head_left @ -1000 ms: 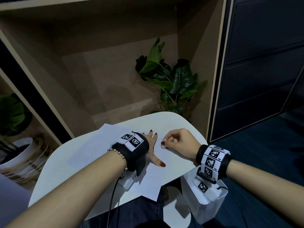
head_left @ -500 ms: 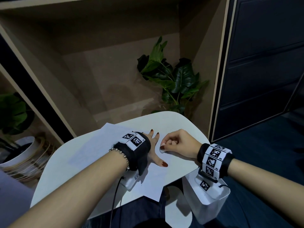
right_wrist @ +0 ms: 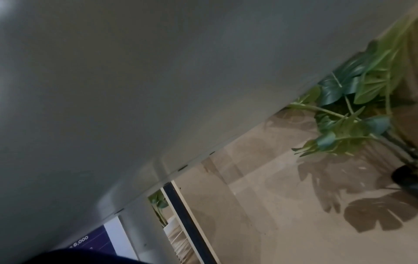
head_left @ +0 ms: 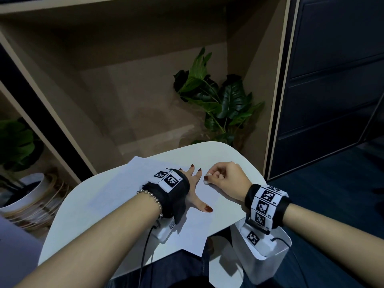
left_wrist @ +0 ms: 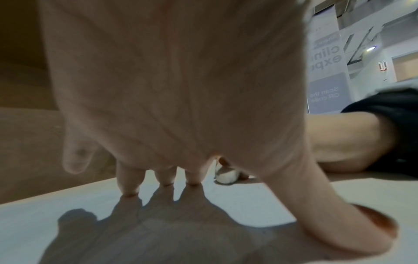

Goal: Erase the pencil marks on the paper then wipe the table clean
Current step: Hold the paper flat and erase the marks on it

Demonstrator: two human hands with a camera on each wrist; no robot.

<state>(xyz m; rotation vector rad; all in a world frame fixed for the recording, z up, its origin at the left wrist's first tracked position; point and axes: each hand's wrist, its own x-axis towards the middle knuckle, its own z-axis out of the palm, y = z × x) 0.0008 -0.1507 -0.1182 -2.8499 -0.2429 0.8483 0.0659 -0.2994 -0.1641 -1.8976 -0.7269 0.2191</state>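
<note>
The paper (head_left: 199,221) is lying on the white counter (head_left: 87,196), with its near corner hanging over the edge. The left hand (head_left: 192,191) is pressing flat on the paper, its grip released and fingers spread. Just beside it, the right hand (head_left: 225,176) is resting on the sheet, its grip grasping a small white eraser (head_left: 206,182) between thumb and curled fingers. Behind the counter, 1 green plant (head_left: 220,100) is standing.

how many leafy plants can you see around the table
2. One dark green broad-leaved plant stands on the floor behind the white table. A second leafy plant sits at the far left in a white round pot. Others may be hidden.
</note>
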